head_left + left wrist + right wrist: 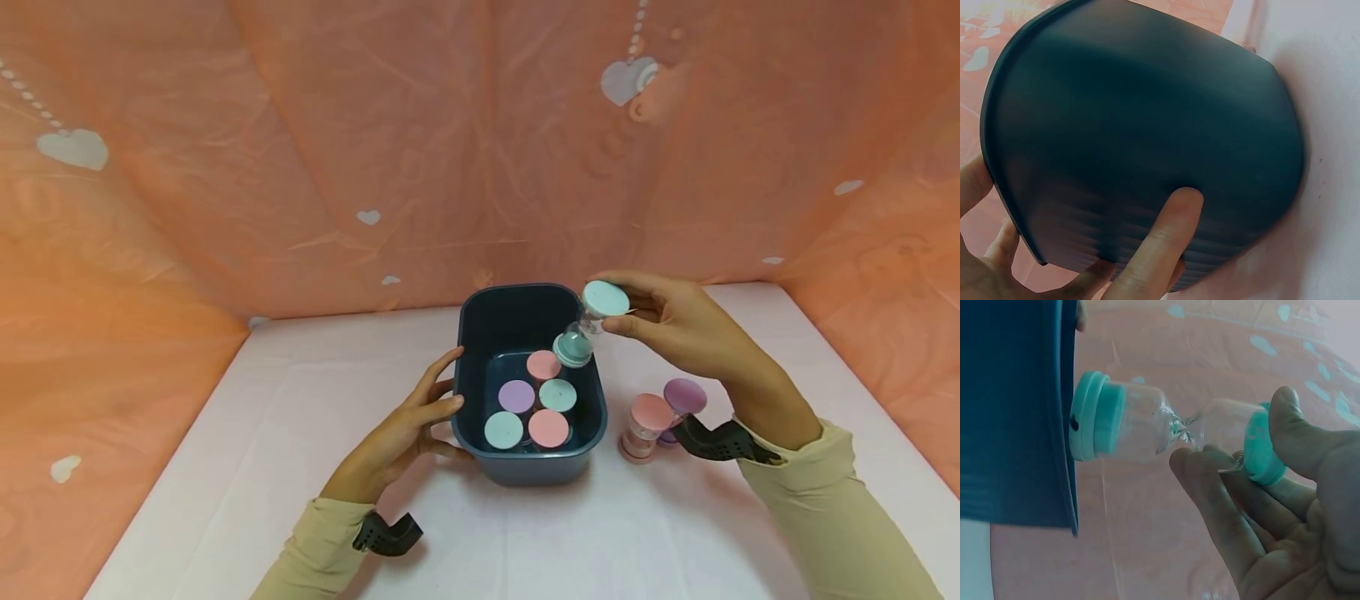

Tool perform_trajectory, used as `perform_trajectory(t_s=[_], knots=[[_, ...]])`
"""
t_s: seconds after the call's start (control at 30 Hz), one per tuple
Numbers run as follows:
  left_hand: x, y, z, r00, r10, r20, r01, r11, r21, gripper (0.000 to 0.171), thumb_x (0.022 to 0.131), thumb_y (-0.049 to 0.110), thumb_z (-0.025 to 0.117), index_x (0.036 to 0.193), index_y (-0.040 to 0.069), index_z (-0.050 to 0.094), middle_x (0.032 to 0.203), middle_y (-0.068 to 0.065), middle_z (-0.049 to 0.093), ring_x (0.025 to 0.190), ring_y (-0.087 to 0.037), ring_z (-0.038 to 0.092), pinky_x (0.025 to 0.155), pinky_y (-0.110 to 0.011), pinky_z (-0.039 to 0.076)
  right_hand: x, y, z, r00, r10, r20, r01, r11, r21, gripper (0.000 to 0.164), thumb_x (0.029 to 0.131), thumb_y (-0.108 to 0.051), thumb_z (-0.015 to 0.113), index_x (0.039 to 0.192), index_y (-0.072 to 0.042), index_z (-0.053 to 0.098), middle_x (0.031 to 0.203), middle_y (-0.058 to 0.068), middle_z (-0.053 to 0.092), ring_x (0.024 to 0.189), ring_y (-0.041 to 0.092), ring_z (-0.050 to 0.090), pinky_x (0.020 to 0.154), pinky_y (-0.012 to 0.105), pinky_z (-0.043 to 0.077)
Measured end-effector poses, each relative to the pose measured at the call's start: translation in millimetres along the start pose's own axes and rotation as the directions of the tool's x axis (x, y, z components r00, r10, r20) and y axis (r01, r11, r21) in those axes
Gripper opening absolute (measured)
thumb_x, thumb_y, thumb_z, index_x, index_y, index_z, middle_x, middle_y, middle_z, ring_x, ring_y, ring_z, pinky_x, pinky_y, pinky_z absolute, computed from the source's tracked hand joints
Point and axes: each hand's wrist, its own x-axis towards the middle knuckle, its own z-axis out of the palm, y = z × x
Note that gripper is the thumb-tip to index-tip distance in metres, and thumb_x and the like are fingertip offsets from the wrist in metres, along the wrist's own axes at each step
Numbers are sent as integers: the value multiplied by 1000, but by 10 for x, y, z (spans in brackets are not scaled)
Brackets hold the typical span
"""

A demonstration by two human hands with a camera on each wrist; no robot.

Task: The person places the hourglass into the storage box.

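My right hand (675, 325) pinches a sand timer (1141, 419) with mint caps and clear bulbs, thumb and fingers at one end. The timer is tilted, its far cap at the right rim of a dark blue bin (495, 300). In the right wrist view, the thumb lies on the near mint cap and the fingers curl under the bulb. My left hand (408, 417) rests against the bin's left outer side with spread fingers. Several sand timers stand upright inside, showing round caps in pink (548, 427), purple (517, 396) and mint (503, 430).
Right of the bin, a pink sand timer (645, 425) and a purple one (685, 396) stand close together under my right forearm. A white cloth (300, 392) covers the table. An orange sheet with hearts (420, 150) hangs behind and at the sides.
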Motion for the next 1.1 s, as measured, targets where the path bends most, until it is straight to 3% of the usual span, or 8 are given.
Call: perform_trajectory(t_s=[0.2, 0.5, 0.67, 0.83, 0.97, 1.1], knots=[[-7, -2, -18, 1000, 2, 3, -2, 1000, -14, 66, 100, 27, 56, 152, 49, 22, 162, -13, 14, 144, -47, 31, 86, -65, 54, 194, -66, 211, 996, -35, 78, 32, 999, 44, 46, 90, -15, 73, 134, -10, 59, 121, 7, 66, 110, 11, 65, 94, 16, 53], [-15, 15, -26, 1000, 5, 14, -5, 1000, -21, 66, 101, 26, 54, 153, 49, 21, 162, -12, 14, 146, -47, 28, 87, -66, 53, 310, -120, 576, 991, -52, 120, 44, 997, 68, 49, 89, -14, 75, 135, -13, 58, 117, 6, 67, 103, 16, 69, 92, 26, 57], [-7, 29, -18, 1000, 4, 22, -3, 1000, -16, 66, 101, 27, 55, 153, 49, 20, 162, -12, 14, 145, -46, 29, 89, -66, 52, 338, -85, 739, 994, -34, 107, 33, 999, 15, 51, 88, -17, 76, 135, -14, 58, 116, 6, 68, 99, 16, 69, 90, 33, 59], [-18, 27, -23, 1000, 3, 23, -3, 1000, -15, 66, 101, 28, 54, 153, 49, 20, 162, -12, 14, 145, -46, 29, 88, -65, 53, 361, -49, 891, 992, -7, 124, 11, 999, -30, 51, 88, -20, 77, 135, -14, 58, 112, 3, 68, 93, 15, 66, 85, 32, 59], [-31, 18, -37, 999, 11, 38, -10, 1000, -20, 65, 102, 27, 53, 154, 48, 19, 162, -11, 13, 145, -45, 27, 87, -64, 54, 387, -44, 975, 987, -15, 161, 33, 994, -108, 48, 89, -23, 76, 133, -14, 59, 108, -1, 69, 90, 11, 65, 83, 29, 56], [-31, 14, -47, 999, 13, 40, -12, 1000, -27, 65, 102, 27, 53, 154, 47, 19, 162, -11, 12, 146, -45, 26, 87, -64, 54, 408, -61, 1008, 979, -32, 201, 74, 976, -203, 45, 89, -25, 75, 130, -12, 61, 111, 0, 69, 95, 14, 65, 87, 33, 56]])
